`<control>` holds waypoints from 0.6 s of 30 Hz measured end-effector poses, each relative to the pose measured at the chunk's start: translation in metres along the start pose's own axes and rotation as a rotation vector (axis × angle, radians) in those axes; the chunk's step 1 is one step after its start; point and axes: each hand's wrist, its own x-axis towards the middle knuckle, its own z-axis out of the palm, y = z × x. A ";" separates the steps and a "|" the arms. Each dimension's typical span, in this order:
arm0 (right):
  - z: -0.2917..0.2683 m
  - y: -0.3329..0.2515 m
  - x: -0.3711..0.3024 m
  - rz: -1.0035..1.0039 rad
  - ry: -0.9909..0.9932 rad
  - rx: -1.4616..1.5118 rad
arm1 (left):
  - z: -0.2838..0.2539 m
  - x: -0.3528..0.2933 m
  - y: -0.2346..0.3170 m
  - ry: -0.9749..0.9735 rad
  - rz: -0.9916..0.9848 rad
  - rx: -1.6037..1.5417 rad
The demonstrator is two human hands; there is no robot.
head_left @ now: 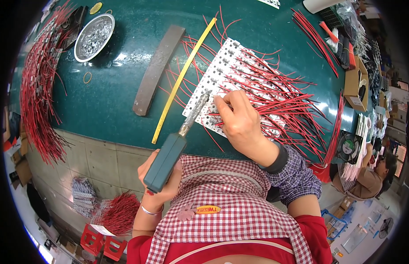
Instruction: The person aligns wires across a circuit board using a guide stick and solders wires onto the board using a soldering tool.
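Note:
My left hand [168, 190] is wrapped round the teal body of a soldering gun [165, 162]. Its metal barrel points up and away, and the tip lies over a panel of white circuit boards [227, 55] on the table. Close to the right of that tip, my right hand [242, 123] is closed in a pinch just above the panel. Whatever sits between thumb and forefinger is hidden; wire ends surround the fingers. Many red and black wires [275, 81] fan out to the right from the boards, and some stick out on the left side.
A yellow strip [183, 81] and a grey-brown bar [158, 72] lie left of the panel. Farther left are a metal bowl [95, 38] and a big wire bundle [41, 88]. A small black fan [346, 146] and a cardboard box [356, 83] stand right; another person [367, 176] sits beyond.

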 end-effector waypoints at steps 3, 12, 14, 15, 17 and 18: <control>-0.001 0.000 0.001 -0.008 0.000 -0.015 | 0.000 -0.007 -0.006 0.063 0.031 -0.049; -0.008 0.009 0.001 0.006 0.035 0.123 | -0.001 -0.018 0.001 0.078 -0.231 -0.147; -0.018 0.012 -0.002 -0.105 0.131 0.220 | -0.002 -0.021 -0.002 0.068 -0.266 -0.147; -0.020 0.009 -0.006 -0.105 0.130 0.218 | -0.002 -0.023 -0.003 0.068 -0.266 -0.149; -0.024 0.002 -0.013 0.025 0.078 0.237 | -0.001 -0.028 -0.006 0.137 -0.314 -0.178; -0.018 0.000 -0.013 0.051 0.082 0.224 | 0.000 -0.029 -0.008 0.135 -0.313 -0.178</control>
